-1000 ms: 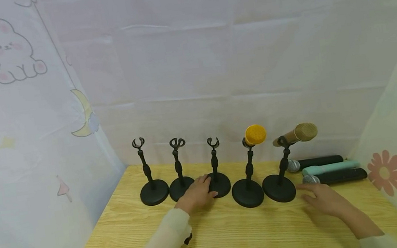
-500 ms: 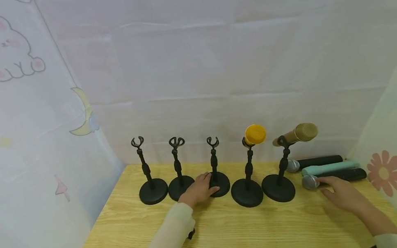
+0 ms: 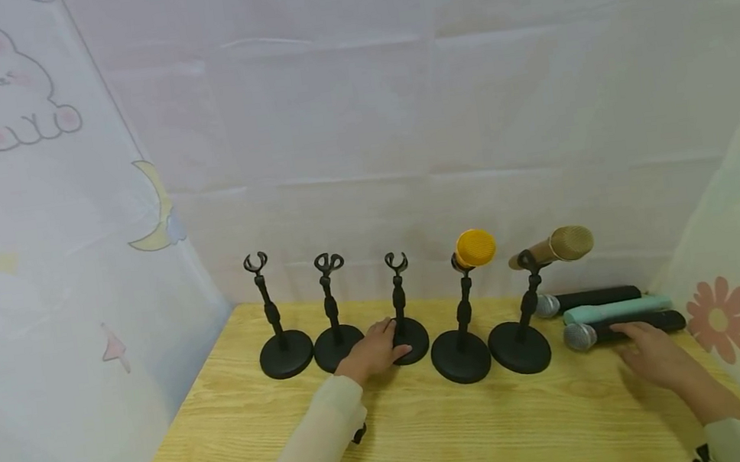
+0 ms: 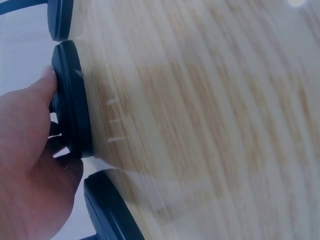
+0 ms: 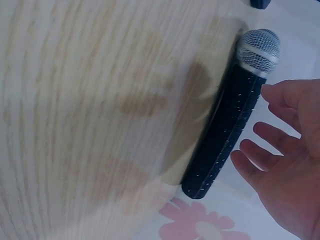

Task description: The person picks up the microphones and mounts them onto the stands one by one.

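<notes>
My left hand (image 3: 374,350) is at the round base of the middle black microphone stand (image 3: 399,300). In the left wrist view, its thumb and fingers (image 4: 70,165) hold that base (image 4: 72,100) by the edge. The clip on top of this stand holds nothing. At the right, my right hand (image 3: 659,357) reaches over a black microphone (image 3: 665,320) with a silver grille, lying on the table. Seen from the right wrist, the fingers (image 5: 250,155) are spread and loosely bent along the black handle (image 5: 225,125), thumb side toward the grille.
Two more stands with bare clips, a left one (image 3: 286,353) and its neighbour (image 3: 337,343), stand left. A yellow microphone (image 3: 476,249) and a gold microphone (image 3: 569,243) sit in stands. Behind the right hand lie a mint-green microphone (image 3: 618,310) and another black microphone (image 3: 596,298).
My right hand has moved right, from beside the rightmost stand's base, past the silver grille to the front black microphone's handle. My left hand has stayed at the middle stand's base.
</notes>
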